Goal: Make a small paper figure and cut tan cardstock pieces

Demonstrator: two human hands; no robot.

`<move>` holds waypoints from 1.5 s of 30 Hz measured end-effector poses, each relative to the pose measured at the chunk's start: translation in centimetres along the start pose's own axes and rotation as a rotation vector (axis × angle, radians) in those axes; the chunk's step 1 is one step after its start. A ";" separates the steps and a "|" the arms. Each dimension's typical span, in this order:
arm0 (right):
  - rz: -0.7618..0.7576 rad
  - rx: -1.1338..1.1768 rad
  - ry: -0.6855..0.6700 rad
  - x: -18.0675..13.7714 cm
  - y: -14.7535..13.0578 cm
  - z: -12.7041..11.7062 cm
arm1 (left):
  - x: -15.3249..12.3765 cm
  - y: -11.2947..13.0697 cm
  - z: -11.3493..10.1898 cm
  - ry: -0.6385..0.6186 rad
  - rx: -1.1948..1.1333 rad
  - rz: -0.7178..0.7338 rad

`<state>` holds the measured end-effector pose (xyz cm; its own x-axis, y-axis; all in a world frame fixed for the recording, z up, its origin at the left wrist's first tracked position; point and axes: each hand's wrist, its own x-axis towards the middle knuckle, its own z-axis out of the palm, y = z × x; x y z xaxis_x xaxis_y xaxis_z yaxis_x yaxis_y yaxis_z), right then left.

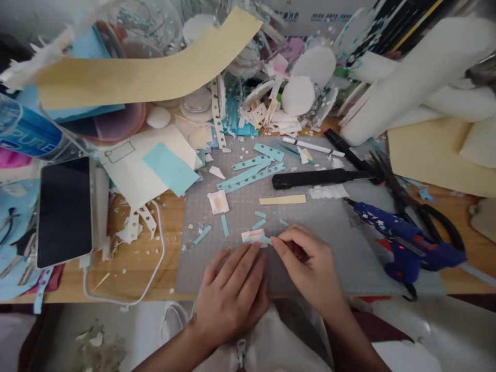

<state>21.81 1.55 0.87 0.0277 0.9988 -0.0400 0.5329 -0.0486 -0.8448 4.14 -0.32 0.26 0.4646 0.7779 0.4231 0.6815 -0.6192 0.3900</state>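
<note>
Pale clothing with a zip pull (241, 347) lies closest, below the wooden table (116, 271) and its grey cutting mat (329, 219). At the mat's right, a blue glue gun (406, 232) sits beside black scissors (389, 181), crowding that side; a black-handled knife (310, 178) and a white pen (313, 146) lie beyond the hands. Leftward are a dark-screened phone (64, 212), a looping white cable (161, 258) and a blue-labelled bottle (36, 137). Heaped scraps and a thick white roll (418, 77) close off the far edge.

Most of the material looks like paper or thin card: a long, curling yellow band (155, 80), flat blue strips punched with stars (251, 177), a narrow cream strip (282, 199) and a small white square with a yellowish patch (218, 202). Faint grid lines mark the smooth mat.

Near the mat's front edge, a little white piece (248, 235) lies directly before the person, a thin blue strip (266, 239) across it. The right hand (308, 263) has thumb and forefinger together on the strip's right end. The left hand (234, 292) lies with fingers extended, their tips at the white piece's lower edge; its thumb is partly covered, so whether it pinches anything cannot be told.
</note>
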 end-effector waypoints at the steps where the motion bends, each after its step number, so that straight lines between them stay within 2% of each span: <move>1: -0.004 -0.013 0.000 0.0 0.0 0.1 | 0.0 0.0 0.0 -0.005 0.002 0.000; 19: -0.021 -0.071 -0.031 0.1 -0.2 -0.1 | 0.5 0.3 0.0 -0.088 0.051 -0.013; 31: -0.066 -0.136 -0.006 0.1 -0.1 0.0 | 0.1 0.3 0.4 -0.089 0.089 -0.015; 39: -0.122 -0.051 0.098 -0.6 0.7 -0.2 | 0.2 0.5 0.2 -0.123 0.073 -0.033; 45: -0.083 0.122 0.192 -0.9 1.3 -0.1 | 0.6 0.8 -0.1 -0.163 0.059 -0.058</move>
<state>22.60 0.56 -0.16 0.1545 0.9801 0.1247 0.4343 0.0460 -0.8996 4.90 -0.32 0.88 0.5062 0.8220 0.2610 0.7395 -0.5694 0.3590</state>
